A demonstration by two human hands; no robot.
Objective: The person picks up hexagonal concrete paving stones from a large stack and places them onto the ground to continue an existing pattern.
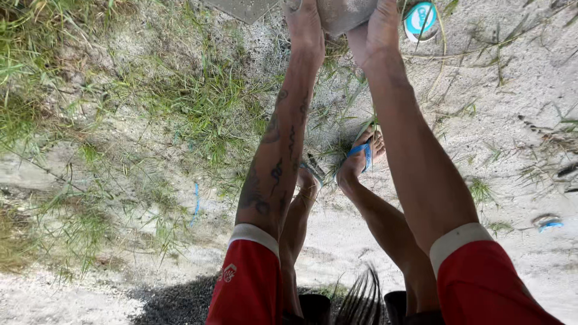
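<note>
Two hands grip a grey stone over sandy ground.
Left hand [304, 24] and right hand [379, 27] press the stone [343, 13] between them, fingers closed around it.

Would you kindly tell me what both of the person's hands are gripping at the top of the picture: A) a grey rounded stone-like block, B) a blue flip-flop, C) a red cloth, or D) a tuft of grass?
A: the left hand and right hand clasp a grey rounded block from either side, above the sandy ground.
</note>
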